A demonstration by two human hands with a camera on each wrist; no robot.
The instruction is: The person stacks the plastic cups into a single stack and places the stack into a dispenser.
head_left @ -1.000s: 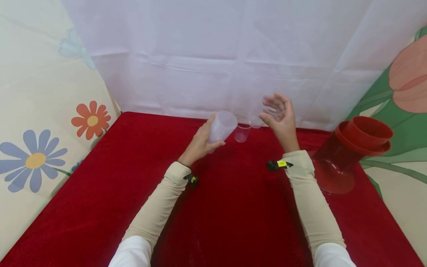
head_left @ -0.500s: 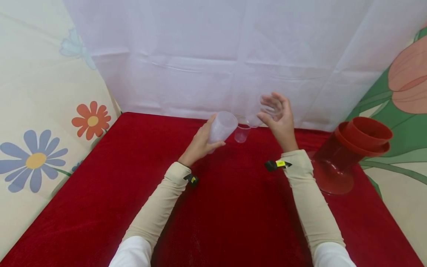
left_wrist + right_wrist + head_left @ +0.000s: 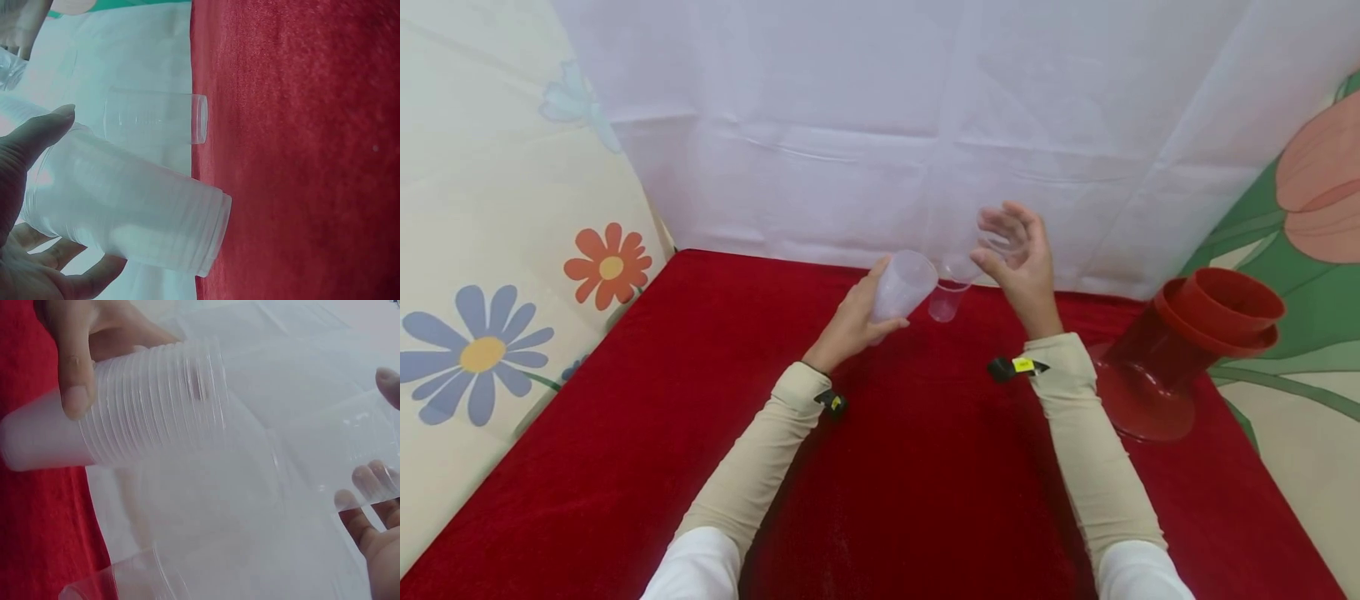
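Observation:
My left hand [image 3: 850, 321] grips a nested stack of clear plastic cups [image 3: 898, 292], thumb on one side and fingers on the other. The stack tilts, its mouth end up and to the right; many stacked rims [image 3: 156, 400] show in the right wrist view. In my right hand [image 3: 1030, 267] is a single clear plastic cup [image 3: 344, 444], held between thumb and fingers. This cup lies tilted, its mouth toward the stack and apart from it. Between and below the hands another clear cup [image 3: 945, 304] stands upright on the red cloth; it shows sideways in the left wrist view.
A red plastic stand [image 3: 1172, 358] with a round base and ringed open top is on the right side of the red-covered table [image 3: 917, 483]. A white cloth backdrop [image 3: 820, 125] hangs right behind the table. Flower-printed panels [image 3: 482, 208] flank both sides.
My right hand has shifted a little to the left with its cup, closer to the stack and over the standing cup. The left hand and the stack have hardly moved.

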